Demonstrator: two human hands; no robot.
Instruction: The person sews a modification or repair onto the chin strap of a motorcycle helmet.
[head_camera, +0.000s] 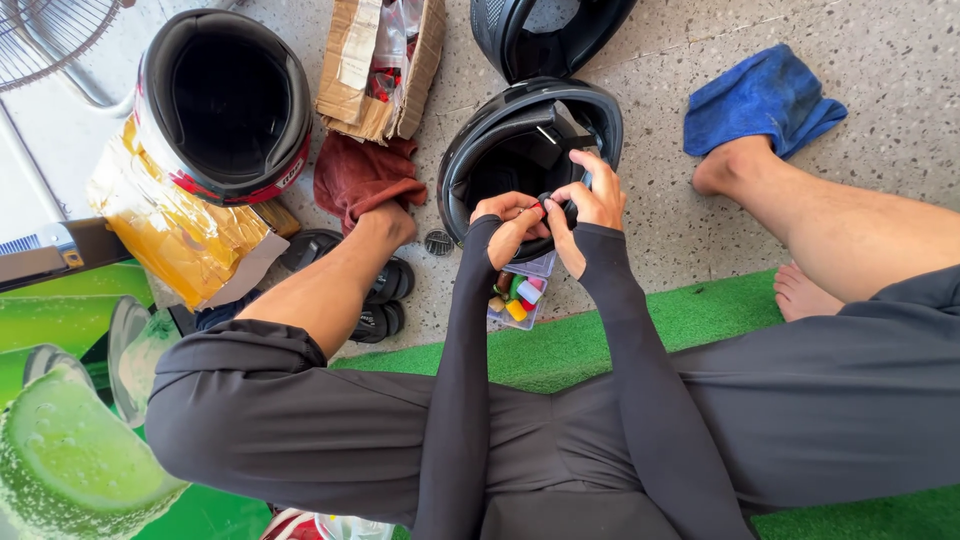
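Pinching a small dark part at the near rim of a black helmet (520, 150), both hands meet w/ fingertips pressed together on it. Left hand (512, 222) sits at 9 o'clock of the part, thumb and forefinger closed on it; right hand (592, 200) at 3 o'clock, fingers curled, tips on the same spot. Can't tell what the part is, too small and mostly covered. Both arms in long dark sleeves.

Helmet lies opening-up on the speckled floor (900, 60), approx centre of view, between the person's bare feet. Second black helmet (545, 30) touches it at 12 o'clock. Small clear box of coloured bits (520, 295) lies just below the hands, at 6 o'clock. Dark red cloth (355, 175) at 9 o'clock of the helmet, torn cardboard box (375, 70) beyond it at 10. Red-white-black helmet (225, 105) further out at 9, resting on a gold-taped package (180, 235). Blue cloth (765, 100) at 3 o'clock, by the right foot. Green mat (690, 315) under the legs.
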